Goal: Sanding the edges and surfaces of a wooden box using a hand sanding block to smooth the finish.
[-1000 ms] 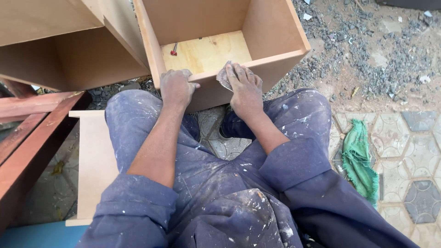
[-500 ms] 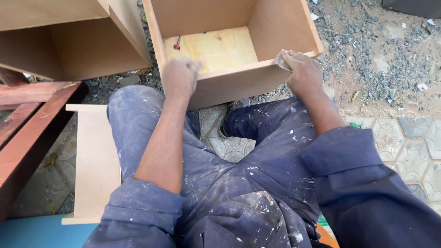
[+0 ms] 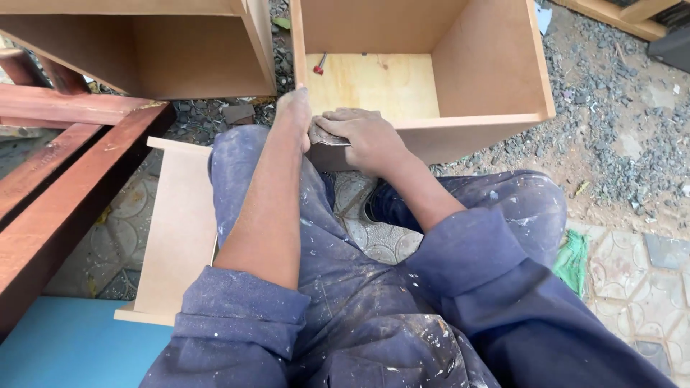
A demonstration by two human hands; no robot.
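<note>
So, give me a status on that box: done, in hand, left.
Done: the open wooden box stands assembled, side walls and pale plywood bottom in place. In hand: the right hand presses a grey sanding sheet on the box's near front edge, and the left hand grips that edge at its left corner. Left: how smooth the edge is cannot be judged. A second box and a flat panel lie untouched at left.

The person wears dark blue work overalls point(image 3: 374, 316), the cloth faded and flecked all over with small white and pale paint spots, thickest across the lap and thighs. Both sleeves are rolled up into thick cuffs near the elbows, the left sleeve point(image 3: 241, 302) and the right sleeve point(image 3: 467, 251), leaving the forearms bare. A dark shoe point(image 3: 374, 205) shows between the knees.
</note>
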